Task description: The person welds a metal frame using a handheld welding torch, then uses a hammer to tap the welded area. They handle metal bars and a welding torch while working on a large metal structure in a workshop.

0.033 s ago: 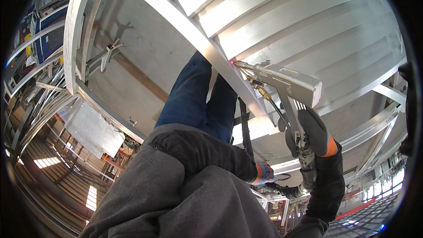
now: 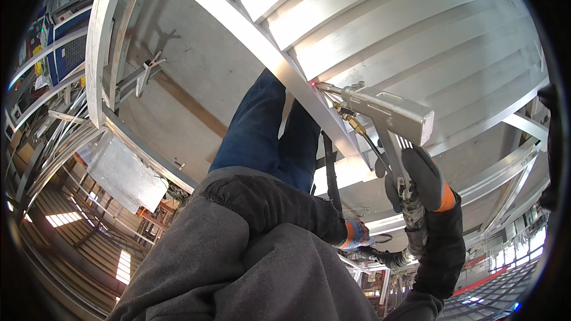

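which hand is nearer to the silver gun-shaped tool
Right. The right hand grips the silver gun-shaped tool by its handle; the left hand is lower in the picture, off the tool, beside the hose.

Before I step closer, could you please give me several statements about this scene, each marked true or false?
1. The right hand holds the handheld gun by its handle. True.
2. The gun's nozzle points away from the metal beam. False: its tip is at the beam, where a red spot shows.
3. Brass-coloured fittings show near the nozzle. True.
4. The left hand is bare. False: it wears a glove with an orange cuff band.
5. The person's trousers are dark blue. True.
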The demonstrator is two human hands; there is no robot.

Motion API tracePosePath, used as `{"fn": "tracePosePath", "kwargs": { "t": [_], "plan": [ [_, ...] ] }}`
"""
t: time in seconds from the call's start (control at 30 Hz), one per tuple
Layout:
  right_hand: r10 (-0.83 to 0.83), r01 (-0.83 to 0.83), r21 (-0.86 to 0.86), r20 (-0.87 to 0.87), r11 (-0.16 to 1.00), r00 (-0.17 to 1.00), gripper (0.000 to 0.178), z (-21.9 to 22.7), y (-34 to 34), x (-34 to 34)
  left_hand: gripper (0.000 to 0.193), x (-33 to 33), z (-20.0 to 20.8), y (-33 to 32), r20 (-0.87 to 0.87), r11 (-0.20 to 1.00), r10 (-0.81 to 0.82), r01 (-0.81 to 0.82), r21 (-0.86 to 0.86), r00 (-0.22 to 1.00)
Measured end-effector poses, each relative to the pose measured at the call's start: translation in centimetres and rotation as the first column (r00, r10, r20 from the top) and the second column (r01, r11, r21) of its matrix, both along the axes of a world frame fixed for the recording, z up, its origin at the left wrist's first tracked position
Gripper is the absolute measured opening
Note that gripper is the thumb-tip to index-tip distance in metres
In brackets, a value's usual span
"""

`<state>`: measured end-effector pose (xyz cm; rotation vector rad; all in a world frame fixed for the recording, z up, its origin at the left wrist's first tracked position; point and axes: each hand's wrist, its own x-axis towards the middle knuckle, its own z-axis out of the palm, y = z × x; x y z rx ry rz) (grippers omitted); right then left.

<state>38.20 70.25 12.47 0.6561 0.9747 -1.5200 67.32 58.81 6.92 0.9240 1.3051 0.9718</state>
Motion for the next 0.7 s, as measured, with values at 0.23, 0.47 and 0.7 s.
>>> {"fn": "tracePosePath", "kwargs": {
  "t": [0.23,0.47,0.7],
  "plan": [
    [0.056,-0.053,0.038,-0.062,0.998,0.996,0.042,0.4,-0.4,-0.1,0.014,-1.8,0.5,-0.1,0.037,0.999,-0.035,0.036,-0.023,0.999],
    [0.069,-0.061,0.056,-0.139,0.997,0.988,0.03,0.4,-0.7,-0.2,0.01,-1.2,0.3,0.7,0.041,1.0,-0.005,0.005,0.001,0.999],
    [0.092,-0.092,0.045,0.006,0.995,0.996,0.03,0.5,-0.7,-1.2,0.014,-2.9,0.4,0.9,0.073,1.0,-0.031,0.031,0.003,0.997]
  ]
}}
